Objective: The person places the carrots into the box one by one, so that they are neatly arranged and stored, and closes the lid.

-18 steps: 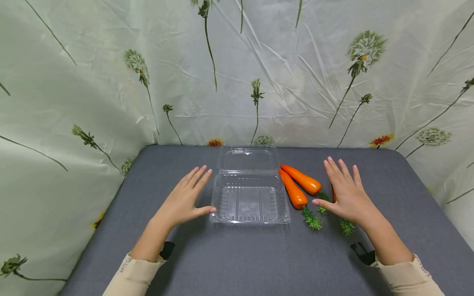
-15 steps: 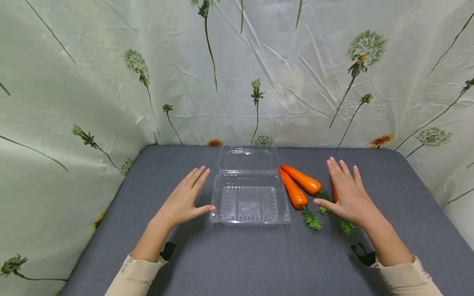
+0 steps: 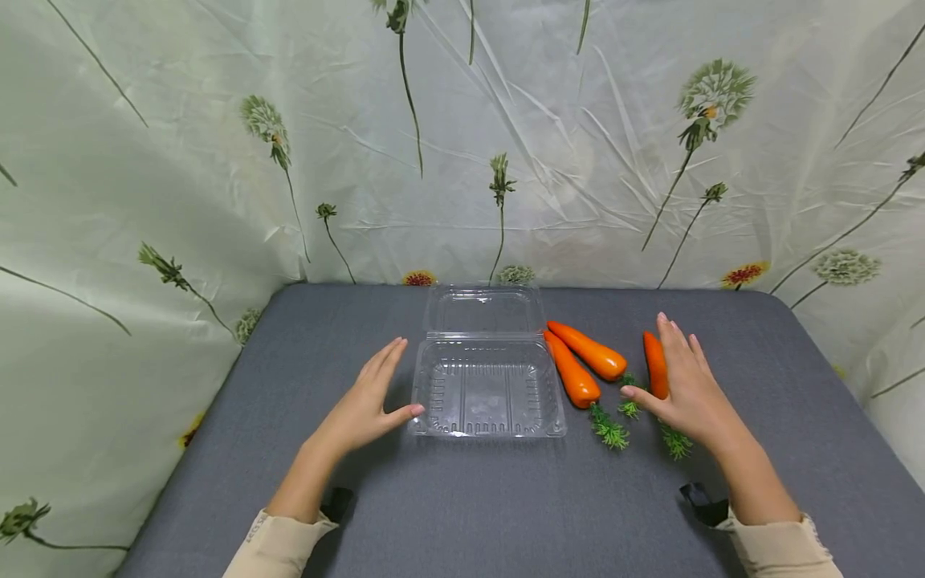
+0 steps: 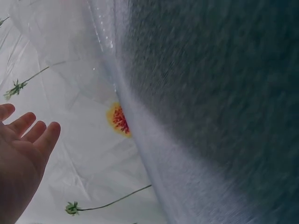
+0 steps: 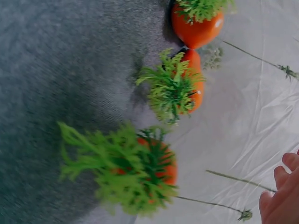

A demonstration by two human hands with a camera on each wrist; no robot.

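A clear plastic clamshell container (image 3: pixel 486 393) lies on the grey table with its lid (image 3: pixel 484 309) folded back. My left hand (image 3: pixel 364 409), fingers extended, is beside the container's left side, its thumb tip overlapping that edge; whether they touch I cannot tell. To the container's right lie two orange carrots with green tops, the nearer carrot (image 3: pixel 572 371) and the farther carrot (image 3: pixel 588 352). A third carrot (image 3: pixel 655 363) is partly hidden behind my right hand (image 3: pixel 686 393), whose fingers are extended and hold nothing. In the right wrist view, leafy tops (image 5: pixel 124 170) hide much of the carrots.
The grey table (image 3: pixel 506 506) meets a wrinkled white curtain (image 3: pixel 462 144) printed with flowers at its back edge. More of the curtain hangs along the left and right sides. Black straps (image 3: pixel 701 504) show at both sleeve cuffs.
Both hands have turned more edge-on, and their forearms have shifted slightly inward. My right fingers have moved a little right, uncovering more of the third carrot. The container and carrots have stayed put.
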